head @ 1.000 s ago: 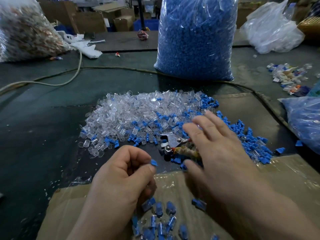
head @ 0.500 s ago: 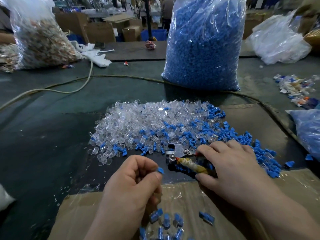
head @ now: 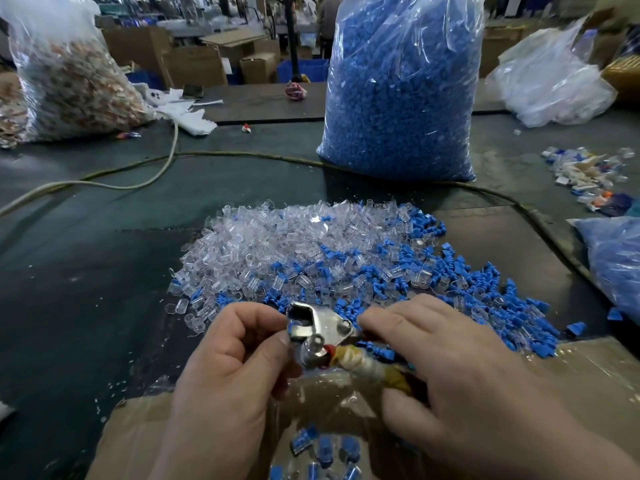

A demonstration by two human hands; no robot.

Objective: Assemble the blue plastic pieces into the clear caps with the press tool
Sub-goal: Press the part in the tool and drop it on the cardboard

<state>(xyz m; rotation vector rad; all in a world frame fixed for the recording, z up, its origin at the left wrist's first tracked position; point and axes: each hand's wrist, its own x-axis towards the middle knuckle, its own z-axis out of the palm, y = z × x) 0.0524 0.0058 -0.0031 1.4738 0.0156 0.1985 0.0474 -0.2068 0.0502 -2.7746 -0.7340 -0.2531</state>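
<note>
Dark green matting covers the workbench (head: pixel 86 271), and a tall bag of blue parts (head: pixel 398 98) stands at upper centre. Mid-frame lies the heap of clear caps (head: pixel 270 244), which gives way on its right to loose blue plastic pieces (head: pixel 485 282). Assembled caps (head: pixel 322 448) rest on cardboard (head: pixel 588 375) at the bottom edge. Just below the heap, the right hand (head: pixel 450 368) curls round the wrapped handles of the press tool (head: pixel 322 327). The left hand (head: pixel 228 375) pinches a small blue piece (head: pixel 290 325) between thumb and forefinger at the tool's metal mouth. The parts look feather-light, stiff and slick, so they may well squirt out of a loose pinch; gripping the flat sides with the fingertips seems best. The thin clear shells could crack if pressed askew. The tool seems rigid and heavier, and its wrapping offers the surest hold.
</note>
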